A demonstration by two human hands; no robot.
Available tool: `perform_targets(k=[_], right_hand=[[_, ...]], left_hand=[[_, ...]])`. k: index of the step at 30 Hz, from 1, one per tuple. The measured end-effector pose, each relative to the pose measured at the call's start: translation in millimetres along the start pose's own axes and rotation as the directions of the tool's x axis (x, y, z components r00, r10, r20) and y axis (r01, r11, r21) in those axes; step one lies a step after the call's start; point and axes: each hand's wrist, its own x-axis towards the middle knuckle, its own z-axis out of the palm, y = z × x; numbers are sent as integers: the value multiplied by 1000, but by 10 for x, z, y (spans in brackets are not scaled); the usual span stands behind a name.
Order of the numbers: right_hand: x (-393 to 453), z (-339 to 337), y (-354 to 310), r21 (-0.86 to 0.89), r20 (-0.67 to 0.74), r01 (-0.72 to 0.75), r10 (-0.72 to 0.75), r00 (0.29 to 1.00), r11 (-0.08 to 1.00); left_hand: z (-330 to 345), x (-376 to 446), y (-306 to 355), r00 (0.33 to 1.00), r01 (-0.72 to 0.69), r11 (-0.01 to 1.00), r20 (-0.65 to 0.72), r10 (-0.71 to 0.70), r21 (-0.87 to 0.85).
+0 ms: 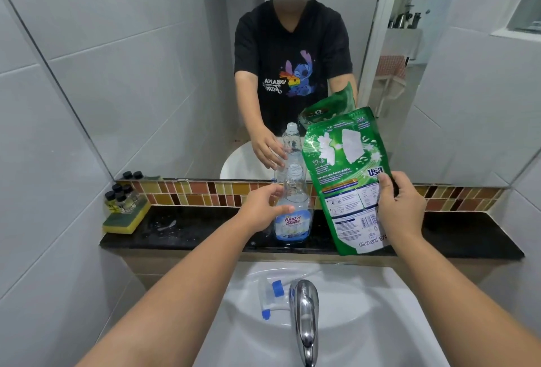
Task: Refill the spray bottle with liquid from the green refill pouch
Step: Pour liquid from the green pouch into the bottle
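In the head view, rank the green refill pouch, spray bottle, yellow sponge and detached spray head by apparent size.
1. Green refill pouch
2. Spray bottle
3. Yellow sponge and spray head: they look alike, and the head lies nearer the camera, so unranked.

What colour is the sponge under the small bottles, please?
Yellow with a green top, in the head view: the rectangular sponge.

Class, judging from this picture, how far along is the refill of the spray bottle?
Done: the spray head is off and lies on the sink; the spray bottle stands open on the ledge. In hand: the left hand steadies the bottle and the right hand holds the green refill pouch beside it. Left: pouring, then refitting the head.
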Motion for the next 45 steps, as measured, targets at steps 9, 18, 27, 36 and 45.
perform_targets(k=[9,18,27,36,45], right_hand=[[381,-256,-237,-88,54,230,-226,973,969],[899,-578,-882,-396,295,680,-616,731,617],[959,-587,-1138,-466,429,768,-647,631,440],[991,-586,-1345,-464,469,804,-668,578,370],[972,-596,-1424,-466,505,820,-662,554,332]], left_hand=[[17,30,67,999,-18,1000,-30,18,-20],[95,56,110,998,0,993,-62,-8,-121],[133,58,128,998,5,989,-57,-13,-147],[112,65,143,1000,8,991,-24,-12,-134],[93,92,111,1000,2,992,-7,-3,-127]])
